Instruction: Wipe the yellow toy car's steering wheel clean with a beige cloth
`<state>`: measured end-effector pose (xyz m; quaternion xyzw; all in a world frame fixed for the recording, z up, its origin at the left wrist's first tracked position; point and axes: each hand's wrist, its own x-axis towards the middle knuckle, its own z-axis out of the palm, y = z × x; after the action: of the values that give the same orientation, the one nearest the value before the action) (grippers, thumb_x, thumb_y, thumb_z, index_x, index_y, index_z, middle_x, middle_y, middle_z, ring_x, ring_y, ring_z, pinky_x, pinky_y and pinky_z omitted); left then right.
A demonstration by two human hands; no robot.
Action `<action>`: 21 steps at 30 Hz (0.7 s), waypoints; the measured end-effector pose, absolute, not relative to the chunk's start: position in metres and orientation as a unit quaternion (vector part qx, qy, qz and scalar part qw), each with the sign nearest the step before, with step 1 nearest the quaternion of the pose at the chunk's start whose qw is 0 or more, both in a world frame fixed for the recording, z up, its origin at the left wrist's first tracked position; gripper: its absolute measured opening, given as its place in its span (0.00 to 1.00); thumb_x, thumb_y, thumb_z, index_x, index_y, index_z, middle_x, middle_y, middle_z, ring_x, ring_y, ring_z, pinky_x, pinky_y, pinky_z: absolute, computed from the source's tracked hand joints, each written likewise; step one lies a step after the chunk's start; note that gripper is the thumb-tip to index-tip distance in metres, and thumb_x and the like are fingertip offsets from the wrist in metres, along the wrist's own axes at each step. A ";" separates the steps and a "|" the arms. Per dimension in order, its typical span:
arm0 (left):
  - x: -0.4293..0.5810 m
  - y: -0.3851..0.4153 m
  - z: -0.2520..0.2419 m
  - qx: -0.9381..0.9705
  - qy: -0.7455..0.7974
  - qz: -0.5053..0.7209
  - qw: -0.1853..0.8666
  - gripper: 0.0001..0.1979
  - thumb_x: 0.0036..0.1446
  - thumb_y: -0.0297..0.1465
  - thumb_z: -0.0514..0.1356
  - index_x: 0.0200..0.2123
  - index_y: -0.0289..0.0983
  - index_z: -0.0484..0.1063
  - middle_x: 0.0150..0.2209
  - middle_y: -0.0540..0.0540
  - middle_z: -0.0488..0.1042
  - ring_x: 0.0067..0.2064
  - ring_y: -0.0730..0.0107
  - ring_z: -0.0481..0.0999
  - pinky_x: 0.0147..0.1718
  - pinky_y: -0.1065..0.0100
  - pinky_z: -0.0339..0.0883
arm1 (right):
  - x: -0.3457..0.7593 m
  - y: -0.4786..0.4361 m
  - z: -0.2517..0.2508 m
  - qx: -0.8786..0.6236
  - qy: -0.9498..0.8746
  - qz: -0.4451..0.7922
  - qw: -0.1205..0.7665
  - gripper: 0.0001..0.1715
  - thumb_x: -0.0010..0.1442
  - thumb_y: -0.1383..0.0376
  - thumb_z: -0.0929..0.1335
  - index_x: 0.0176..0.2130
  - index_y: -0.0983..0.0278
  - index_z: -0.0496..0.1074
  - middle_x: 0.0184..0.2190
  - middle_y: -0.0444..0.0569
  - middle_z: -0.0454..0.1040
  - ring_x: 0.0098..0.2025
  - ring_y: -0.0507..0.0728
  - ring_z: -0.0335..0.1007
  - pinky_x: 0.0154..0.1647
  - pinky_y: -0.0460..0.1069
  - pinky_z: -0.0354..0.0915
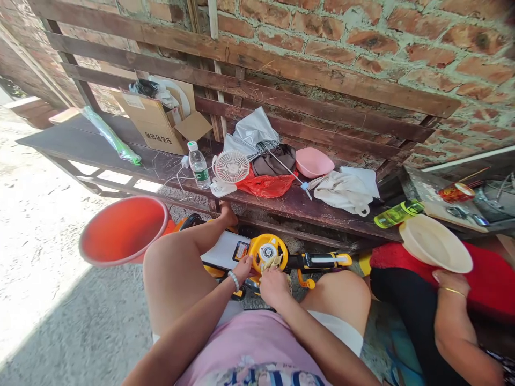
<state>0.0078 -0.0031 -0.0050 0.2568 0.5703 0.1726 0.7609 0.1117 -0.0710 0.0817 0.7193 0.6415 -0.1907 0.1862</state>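
My left hand [242, 269], with a beaded bracelet at the wrist, is closed near the left edge of a yellow toy steering wheel [284, 247]. Its fingertips are bunched, and what they grip is too small to make out. To its right, my right hand [274, 288] is curled closed on a pale yellowish, dry leafy piece [273, 262] that sticks up past the fingers. Both hands are over a yellow and black ride-on toy [319, 260] between my knees. The lower part of the leafy piece is hidden by my right hand.
A red bucket [124, 228] stands on the left. Along the wooden bench [161, 174] are a cardboard box [147, 126], a water bottle [198, 166], a small fan [232, 166], a pink basin [314, 162] and a green bottle [396, 214]. At right, another person's hand [453, 281] holds a cream basin [436, 244].
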 end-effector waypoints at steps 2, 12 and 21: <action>0.008 -0.003 -0.006 0.254 0.577 0.174 0.756 0.11 0.70 0.41 0.55 0.43 0.39 0.67 0.27 0.50 0.77 0.25 0.72 0.77 0.35 0.69 0.73 | 0.105 -0.073 0.085 0.711 0.651 -0.198 0.181 0.23 0.62 0.70 0.64 0.53 0.76 0.76 0.49 0.74 0.77 0.51 0.71 0.75 0.49 0.59 0.69; 0.007 -0.003 -0.007 0.198 0.566 0.191 0.777 0.11 0.68 0.40 0.59 0.43 0.38 0.70 0.30 0.50 0.76 0.27 0.73 0.75 0.36 0.70 0.71 | 0.139 -0.035 0.115 0.742 0.651 -0.160 0.016 0.26 0.69 0.59 0.61 0.63 0.61 0.69 0.65 0.58 0.65 0.56 0.62 0.69 0.54 0.53 0.65; 0.002 0.003 -0.008 0.117 0.531 0.190 0.818 0.27 0.73 0.46 0.39 0.43 0.36 0.72 0.36 0.43 0.78 0.37 0.64 0.77 0.46 0.63 0.71 | 0.127 0.025 0.083 0.746 0.642 -0.141 0.107 0.27 0.68 0.62 0.62 0.63 0.66 0.69 0.61 0.62 0.67 0.57 0.67 0.65 0.51 0.56 0.67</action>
<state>0.0017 0.0027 -0.0085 0.1168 0.5307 0.1900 0.8177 0.1274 0.0249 0.0830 0.7458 0.6422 -0.1409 0.1071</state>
